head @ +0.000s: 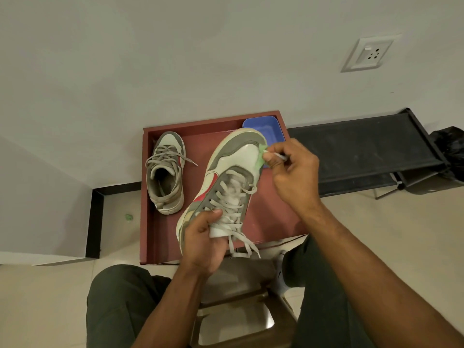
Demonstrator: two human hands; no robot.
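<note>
Where sneaker (233, 156) hovers, tub (266, 126) half hides.

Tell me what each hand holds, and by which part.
Left hand grips the sneaker at its heel end. Right hand pinches a green-tipped tool, likely a brush, close to its tip.

Home corner: wall socket (368, 54), tiled floor (376, 222), shoe rack (351, 146)
</note>
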